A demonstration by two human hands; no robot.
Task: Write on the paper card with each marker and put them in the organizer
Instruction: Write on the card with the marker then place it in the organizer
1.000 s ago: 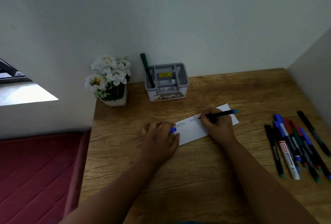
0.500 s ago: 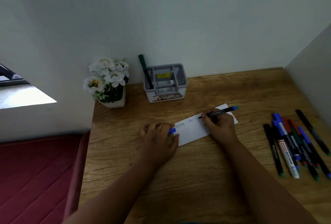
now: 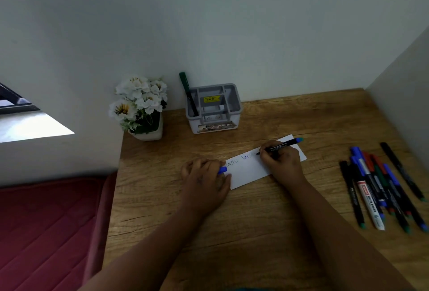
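A white paper card (image 3: 249, 170) lies on the wooden desk (image 3: 255, 216) with green and blue handwriting on it. My right hand (image 3: 282, 163) grips a black marker with a blue end (image 3: 284, 145), its tip touching the card. My left hand (image 3: 205, 179) rests on the card's left end and holds a blue marker cap (image 3: 222, 169). A grey organizer (image 3: 213, 108) stands at the back by the wall, with a green marker (image 3: 188, 93) leaning in its left compartment. Several loose markers (image 3: 380, 186) lie in a row at the right.
A white pot of white flowers (image 3: 139, 109) stands at the desk's back left corner. A side wall (image 3: 406, 77) bounds the desk on the right. A red cushioned surface (image 3: 46, 232) lies lower, left of the desk.
My right hand has kept writing, and the blue lettering has grown a little to the right. My left hand has stayed on the card.
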